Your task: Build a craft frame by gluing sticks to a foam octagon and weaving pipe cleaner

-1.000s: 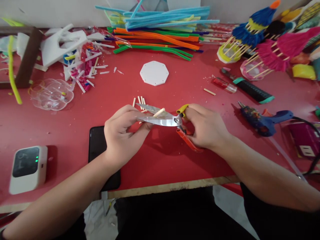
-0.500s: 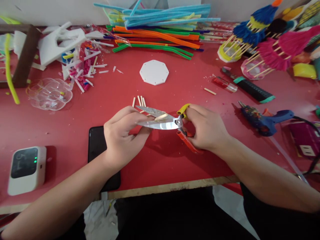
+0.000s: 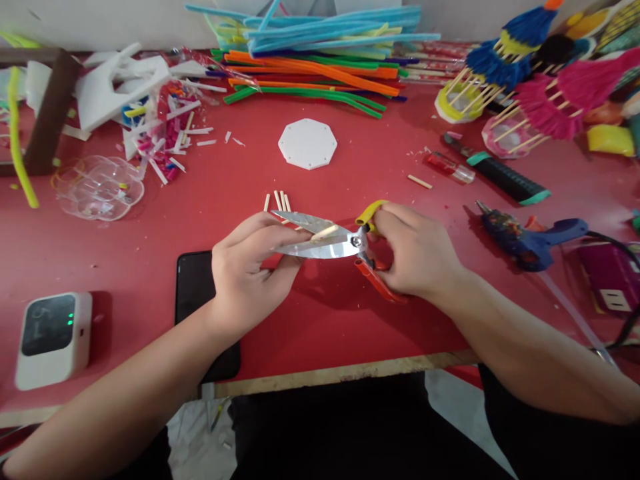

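My right hand point(image 3: 417, 250) is closed on the red and yellow handles of a pair of scissors point(image 3: 325, 249), whose blades stand apart and point left. Between the blades lies a short wooden stick point(image 3: 325, 233). My left hand point(image 3: 250, 270) pinches the stick's other end, which its fingers mostly hide. Just beyond the blade tips, several cut wooden sticks point(image 3: 282, 201) rest on the red table. Farther back lies a white eight-sided foam piece point(image 3: 307, 144) with small holes near its edge.
Pipe cleaners point(image 3: 320, 63) are piled at the back. A glue gun point(image 3: 530, 237) and a utility knife point(image 3: 505, 175) lie at right. A phone point(image 3: 193, 283) is partly under my left wrist. A white device point(image 3: 54, 340) stands at left, and a clear plastic tray point(image 3: 100, 190) lies behind it.
Almost nothing differs. My left hand has shifted very slightly right, and the stick still lies between the parted blades.
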Available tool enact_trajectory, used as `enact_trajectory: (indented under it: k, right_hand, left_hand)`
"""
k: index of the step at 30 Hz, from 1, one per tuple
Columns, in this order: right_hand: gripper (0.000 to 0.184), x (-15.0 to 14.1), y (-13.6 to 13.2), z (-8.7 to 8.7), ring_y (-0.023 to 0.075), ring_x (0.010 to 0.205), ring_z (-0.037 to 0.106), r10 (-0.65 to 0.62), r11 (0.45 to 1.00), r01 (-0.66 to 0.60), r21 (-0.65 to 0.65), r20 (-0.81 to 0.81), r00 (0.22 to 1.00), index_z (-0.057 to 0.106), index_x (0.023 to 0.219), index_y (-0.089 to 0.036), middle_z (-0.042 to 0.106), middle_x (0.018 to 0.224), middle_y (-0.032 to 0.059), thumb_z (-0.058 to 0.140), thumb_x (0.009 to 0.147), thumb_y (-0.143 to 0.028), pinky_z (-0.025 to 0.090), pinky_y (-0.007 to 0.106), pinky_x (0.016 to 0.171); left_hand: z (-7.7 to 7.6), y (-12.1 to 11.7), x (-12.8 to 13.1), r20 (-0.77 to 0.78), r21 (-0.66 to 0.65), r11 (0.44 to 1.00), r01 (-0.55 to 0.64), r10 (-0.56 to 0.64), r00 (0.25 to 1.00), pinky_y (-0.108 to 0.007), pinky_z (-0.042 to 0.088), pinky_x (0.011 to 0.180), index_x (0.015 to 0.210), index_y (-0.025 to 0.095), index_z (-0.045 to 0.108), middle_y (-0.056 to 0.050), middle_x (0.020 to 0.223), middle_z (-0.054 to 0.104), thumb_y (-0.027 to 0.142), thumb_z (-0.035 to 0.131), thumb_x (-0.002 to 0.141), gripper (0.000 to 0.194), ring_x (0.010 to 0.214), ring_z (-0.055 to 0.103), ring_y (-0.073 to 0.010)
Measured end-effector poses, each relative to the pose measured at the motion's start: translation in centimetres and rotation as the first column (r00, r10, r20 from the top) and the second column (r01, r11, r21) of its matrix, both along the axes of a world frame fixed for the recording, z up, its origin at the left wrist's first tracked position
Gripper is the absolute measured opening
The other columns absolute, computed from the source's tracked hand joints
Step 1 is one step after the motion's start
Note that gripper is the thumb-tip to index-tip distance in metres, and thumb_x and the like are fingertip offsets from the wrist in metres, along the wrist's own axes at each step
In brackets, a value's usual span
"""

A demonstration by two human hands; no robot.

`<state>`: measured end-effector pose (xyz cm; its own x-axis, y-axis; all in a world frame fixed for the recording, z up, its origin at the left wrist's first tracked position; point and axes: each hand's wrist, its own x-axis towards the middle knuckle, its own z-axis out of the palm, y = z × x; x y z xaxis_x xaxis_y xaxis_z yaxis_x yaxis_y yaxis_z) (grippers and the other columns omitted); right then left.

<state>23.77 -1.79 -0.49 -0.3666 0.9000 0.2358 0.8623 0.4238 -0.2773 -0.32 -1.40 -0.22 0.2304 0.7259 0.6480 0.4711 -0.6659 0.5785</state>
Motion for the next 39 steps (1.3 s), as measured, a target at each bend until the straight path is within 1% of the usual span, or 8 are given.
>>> enact_trajectory:
  k: [5,10,17,24,28,31,33,39]
  right_hand:
    - [0.011,0.0,-0.1,0.0,0.0254,0.078,0.062,-0.01,0.998,0.009,0.057,0.01,1.0,0.046,0.08,-0.024,0.063,0.085,0.0097,0.054,0.074,-0.029,0.044,0.035,0.064]
    - [0.009,-0.1,-0.2,0.0,0.0245,0.075,0.06,-0.01,0.999,0.009,0.053,0.018,1.0,0.048,0.079,-0.024,0.062,0.083,0.0088,0.053,0.074,-0.029,0.041,0.034,0.062]
    - [0.008,0.5,0.3,0.2,0.0198,0.066,0.055,0.06,0.995,-0.055,-0.08,0.059,0.996,0.051,0.076,-0.023,0.06,0.077,0.0068,0.054,0.074,-0.03,0.034,0.031,0.057]
    - [0.014,0.3,0.3,0.9,0.0185,0.06,0.052,0.06,0.985,-0.044,-0.17,0.093,0.994,0.057,0.078,-0.021,0.061,0.075,0.0073,0.054,0.073,-0.033,0.031,0.031,0.055]
    - [0.013,0.2,0.3,1.1,0.0186,0.061,0.053,0.042,0.981,-0.019,-0.191,0.119,0.992,0.057,0.078,-0.021,0.063,0.076,0.007,0.056,0.07,-0.032,0.03,0.031,0.055]
    - [0.015,0.1,0.4,1.1,0.0192,0.063,0.054,0.041,0.983,-0.016,-0.185,0.131,0.99,0.057,0.079,-0.021,0.063,0.077,0.007,0.058,0.069,-0.033,0.03,0.031,0.056]
    - [0.017,0.0,0.3,1.0,0.0199,0.065,0.055,0.039,0.986,-0.018,-0.163,0.124,0.992,0.058,0.08,-0.021,0.063,0.078,0.0074,0.057,0.07,-0.034,0.031,0.031,0.057]
    - [0.016,0.2,0.3,0.5,0.0198,0.069,0.055,0.037,0.994,-0.033,-0.1,0.042,0.998,0.053,0.078,-0.022,0.062,0.08,0.0071,0.055,0.074,-0.037,0.035,0.03,0.059]
  left_hand:
    - [0.0,0.0,0.0,-0.008,-0.003,1.0,0.006,-0.006,1.0,-0.026,0.057,0.056,0.089,0.024,0.07,0.0,0.084,0.074,0.002,0.066,0.08,0.024,0.07,0.07,-0.0143]
    - [0.1,-0.1,0.1,-0.008,-0.002,1.0,-0.005,0.005,1.0,-0.027,0.058,0.056,0.088,0.025,0.071,0.0,0.084,0.075,0.002,0.066,0.081,0.024,0.068,0.07,-0.0142]
    - [0.0,-0.2,0.1,-0.008,-0.039,0.998,0.041,-0.041,0.999,-0.029,0.06,0.06,0.089,0.025,0.071,-0.001,0.086,0.075,0.005,0.066,0.084,0.022,0.072,0.071,-0.016]
    - [-0.1,0.0,0.2,0.049,-0.057,0.995,0.078,-0.075,0.996,-0.031,0.061,0.065,0.087,0.025,0.073,-0.002,0.086,0.076,0.011,0.07,0.086,0.014,0.075,0.072,-0.0171]
    - [-0.1,0.1,0.4,0.111,-0.159,0.982,0.099,-0.082,0.99,-0.031,0.06,0.067,0.085,0.025,0.074,-0.003,0.086,0.076,0.018,0.076,0.085,0.007,0.077,0.072,-0.0173]
    - [0.0,0.4,0.4,0.231,-0.235,0.959,0.159,-0.104,0.967,-0.029,0.059,0.062,0.085,0.026,0.075,-0.002,0.087,0.077,0.022,0.08,0.083,0.007,0.077,0.072,-0.0166]
    - [0.0,0.5,0.4,0.271,-0.238,0.953,0.189,-0.122,0.955,-0.028,0.059,0.06,0.085,0.026,0.075,-0.001,0.085,0.076,0.023,0.079,0.084,0.006,0.074,0.072,-0.0156]
    - [0.0,0.6,0.0,0.213,-0.193,0.965,0.177,-0.135,0.968,-0.029,0.061,0.063,0.082,0.026,0.074,-0.001,0.084,0.077,0.02,0.076,0.085,0.008,0.074,0.073,-0.0159]
